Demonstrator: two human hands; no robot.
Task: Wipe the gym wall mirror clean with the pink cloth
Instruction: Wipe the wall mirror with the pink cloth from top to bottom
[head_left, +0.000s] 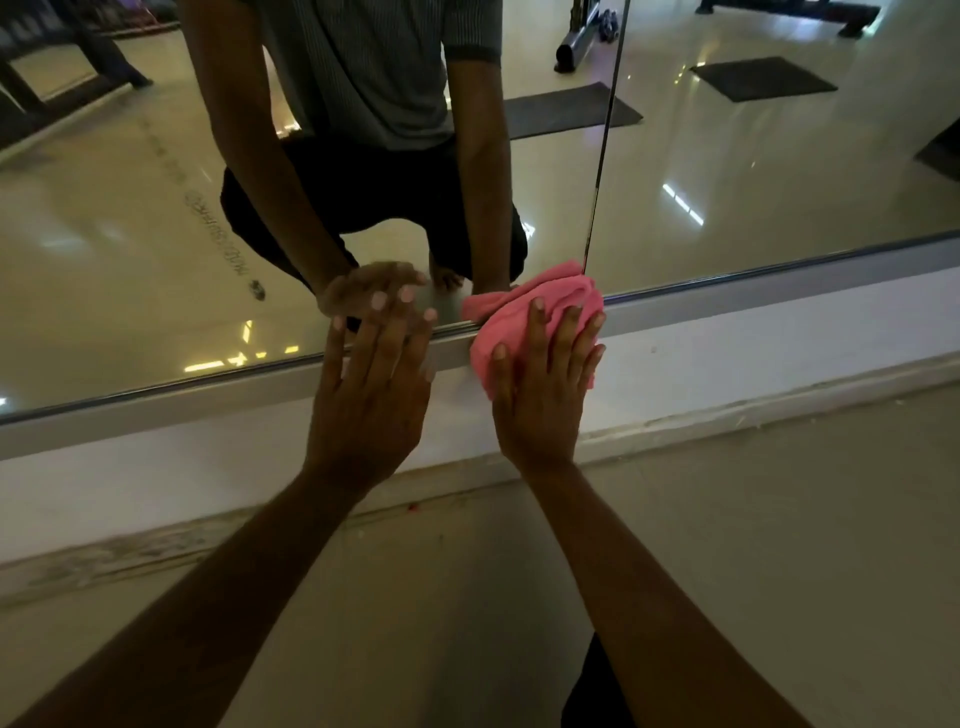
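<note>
The right hand (540, 387) presses the pink cloth (524, 317) with straight fingers against the wall mirror's (156, 234) bottom frame (727, 296), while the left hand (371, 384), fingers spread flat, rests on the glass just left.

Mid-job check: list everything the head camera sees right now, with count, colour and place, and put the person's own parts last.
pink cloth: one, pink, bunched against the mirror's bottom edge and frame, under the right hand.
mirror: two panels, reflective, on the wall, meeting at a vertical seam right of centre.
mirror frame: one, silver-grey strip, along the mirror's bottom edge.
wall base: one, white, below the frame.
floor: grey tiles, foreground.
floor mats: two, dark, seen only as reflections, upper right.
left hand: one, fingers straight, fingertips on the glass at its lower edge.
right hand: one, fingers spread flat, pressing the cloth.
</note>
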